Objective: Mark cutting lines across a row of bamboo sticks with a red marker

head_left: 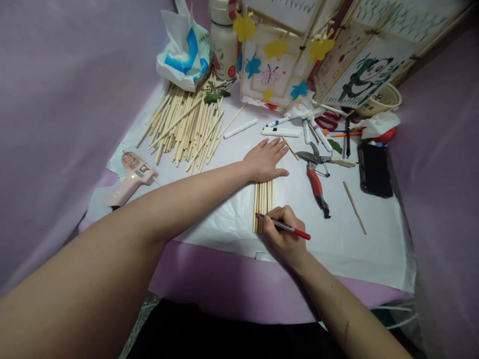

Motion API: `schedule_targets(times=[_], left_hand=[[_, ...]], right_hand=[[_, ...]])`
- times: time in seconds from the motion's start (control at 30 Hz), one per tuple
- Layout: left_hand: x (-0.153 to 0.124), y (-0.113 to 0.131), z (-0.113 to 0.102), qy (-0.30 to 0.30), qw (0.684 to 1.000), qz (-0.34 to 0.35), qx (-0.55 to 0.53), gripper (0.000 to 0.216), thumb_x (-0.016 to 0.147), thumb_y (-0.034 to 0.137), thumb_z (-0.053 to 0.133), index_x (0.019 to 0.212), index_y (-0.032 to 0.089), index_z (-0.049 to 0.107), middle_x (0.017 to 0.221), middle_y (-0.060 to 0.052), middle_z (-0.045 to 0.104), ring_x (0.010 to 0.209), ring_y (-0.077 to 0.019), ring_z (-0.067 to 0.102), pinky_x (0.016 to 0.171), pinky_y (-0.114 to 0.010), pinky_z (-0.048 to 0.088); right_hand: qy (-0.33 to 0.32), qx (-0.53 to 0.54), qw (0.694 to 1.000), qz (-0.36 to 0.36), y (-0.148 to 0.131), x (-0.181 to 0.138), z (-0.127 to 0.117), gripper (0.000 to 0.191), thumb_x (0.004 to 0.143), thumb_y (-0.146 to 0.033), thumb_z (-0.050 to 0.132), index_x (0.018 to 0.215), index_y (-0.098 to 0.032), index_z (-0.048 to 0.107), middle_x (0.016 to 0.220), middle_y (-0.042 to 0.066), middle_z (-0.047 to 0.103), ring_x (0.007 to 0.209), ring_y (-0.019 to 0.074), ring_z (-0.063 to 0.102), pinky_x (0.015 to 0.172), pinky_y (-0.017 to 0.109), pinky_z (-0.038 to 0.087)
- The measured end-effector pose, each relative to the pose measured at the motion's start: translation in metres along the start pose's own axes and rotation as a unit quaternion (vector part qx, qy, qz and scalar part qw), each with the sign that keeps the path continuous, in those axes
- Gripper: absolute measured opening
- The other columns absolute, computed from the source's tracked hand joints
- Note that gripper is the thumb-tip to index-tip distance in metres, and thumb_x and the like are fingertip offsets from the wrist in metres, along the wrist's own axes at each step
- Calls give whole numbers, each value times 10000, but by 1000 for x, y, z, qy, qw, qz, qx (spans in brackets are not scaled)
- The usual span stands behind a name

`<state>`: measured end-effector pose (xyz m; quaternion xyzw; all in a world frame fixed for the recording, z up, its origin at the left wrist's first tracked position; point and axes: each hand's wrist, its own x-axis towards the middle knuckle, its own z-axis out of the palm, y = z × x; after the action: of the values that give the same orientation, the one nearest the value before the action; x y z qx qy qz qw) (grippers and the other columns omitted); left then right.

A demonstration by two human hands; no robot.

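Several thin wooden sticks [264, 197] lie side by side in a row on the white paper. My left hand [264, 160] rests flat over the far ends of this row, its fingers spread. In my right hand [286, 237] is a red marker [284, 225], gripped like a pen. The marker's tip touches or hovers just over the sticks near their close end; I cannot tell which. A short stick piece [290, 148] lies by the fingertips of my left hand. Red-handled pruning shears [315, 179] lie with their blades apart, right of both hands.
A pile of loose sticks [183, 122] is at the back left, near a pink glue gun [132, 177]. Behind stand a tissue pack [185, 52], a bottle [223, 47] and a decorated paper lantern [271, 70]. White markers [280, 132] lie mid-table; a black phone [375, 169] lies right.
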<state>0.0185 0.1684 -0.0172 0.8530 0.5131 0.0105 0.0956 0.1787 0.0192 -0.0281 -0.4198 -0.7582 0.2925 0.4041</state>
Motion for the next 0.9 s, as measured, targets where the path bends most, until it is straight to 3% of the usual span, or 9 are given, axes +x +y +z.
schedule_targets(times=[0.37,0.63,0.9], left_hand=[[0,1,0,5,1000,0,-6,837,959,638,399,1600,115,270,1692,-113,166,1575,-266,105,1273,-450,82],[0,-1,1,8,1000,6,2,842,967,645,393,1603,109,260,1690,-124,168,1574,-267,110,1272,-453,91],[0,-1,2,15,1000,8,10,844,968,640,402,1599,96,266,1686,-126,187,1572,-268,125,1271,-459,105]], right_hand=[[-8,9,1000,13,1,-2,0,192,889,-221,605,765,-230,459,618,-40,571,512,103,522,501,250,388],[25,38,998,45,2,-5,1,198,891,-205,581,765,-241,433,610,-40,558,506,118,525,499,270,381],[13,7,1000,25,-1,-1,1,191,887,-213,572,747,-236,444,596,-38,558,484,112,508,483,261,367]])
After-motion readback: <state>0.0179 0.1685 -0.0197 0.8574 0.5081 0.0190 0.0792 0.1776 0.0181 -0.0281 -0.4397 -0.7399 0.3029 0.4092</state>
